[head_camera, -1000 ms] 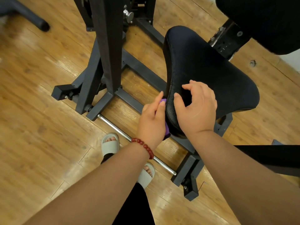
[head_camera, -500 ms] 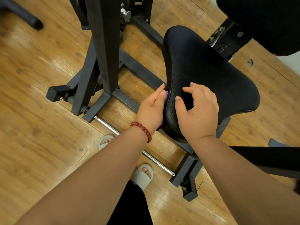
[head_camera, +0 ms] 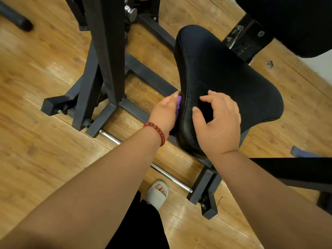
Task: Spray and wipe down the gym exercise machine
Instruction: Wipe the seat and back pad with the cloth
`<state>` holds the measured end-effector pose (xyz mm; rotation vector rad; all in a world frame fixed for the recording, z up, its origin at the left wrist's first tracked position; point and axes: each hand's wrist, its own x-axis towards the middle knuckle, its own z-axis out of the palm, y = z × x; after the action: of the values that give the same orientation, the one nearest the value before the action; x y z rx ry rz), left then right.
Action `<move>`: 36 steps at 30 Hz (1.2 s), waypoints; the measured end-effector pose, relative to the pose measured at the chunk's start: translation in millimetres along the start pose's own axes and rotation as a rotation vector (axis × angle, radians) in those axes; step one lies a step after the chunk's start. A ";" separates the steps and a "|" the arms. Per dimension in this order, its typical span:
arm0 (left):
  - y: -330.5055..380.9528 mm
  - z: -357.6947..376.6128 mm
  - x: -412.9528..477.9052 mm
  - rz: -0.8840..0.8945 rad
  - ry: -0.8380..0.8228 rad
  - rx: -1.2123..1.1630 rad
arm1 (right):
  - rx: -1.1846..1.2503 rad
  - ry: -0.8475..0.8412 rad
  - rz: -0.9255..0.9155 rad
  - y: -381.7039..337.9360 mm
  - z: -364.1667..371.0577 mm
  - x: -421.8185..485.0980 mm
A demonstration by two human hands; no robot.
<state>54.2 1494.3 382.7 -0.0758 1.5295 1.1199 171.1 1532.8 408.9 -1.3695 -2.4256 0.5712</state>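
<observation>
Left hand (head_camera: 166, 112) slid purple cloth (head_camera: 179, 106) up seat (head_camera: 224, 78); right hand (head_camera: 219, 123) grips seat.

L hand (head_camera: 166, 112) pressing purple cloth (head_camera: 179, 106) on black seat (head_camera: 224, 78) side, R hand (head_camera: 219, 123) gripping seat edge
</observation>
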 end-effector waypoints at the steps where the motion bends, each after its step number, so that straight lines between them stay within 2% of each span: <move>1: -0.3 1.2 -0.4 -0.009 -0.005 -0.032 | -0.001 -0.005 0.000 0.2 -0.5 0.6; 7: -29.1 -12.3 -25.6 0.216 0.000 0.149 | -0.007 -0.077 -0.003 -0.1 -6.3 6.5; 11: -1.5 -3.7 -5.0 0.337 0.021 0.245 | -0.024 -0.170 -0.040 7.3 -19.9 22.2; 15: 24.2 3.1 15.8 0.358 0.056 0.246 | -0.035 -0.218 -0.120 10.8 -19.3 52.7; 20: -2.8 -3.6 -5.5 0.383 0.007 0.193 | -0.047 -0.161 -0.152 12.4 0.6 58.5; 27: 30.6 8.4 28.5 0.359 0.077 0.250 | 0.015 -0.124 -0.152 16.2 1.0 59.3; 32: 8.6 3.5 4.6 0.450 0.048 0.355 | 0.003 -0.120 -0.158 16.4 2.9 60.1; 36: 23.7 9.6 26.7 0.421 0.075 0.392 | -0.010 -0.124 -0.155 16.5 3.4 60.1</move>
<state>38.5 1527.3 376.8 0.4960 1.8591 1.1242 151.8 1591.6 401.7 -1.1686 -2.6073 0.6225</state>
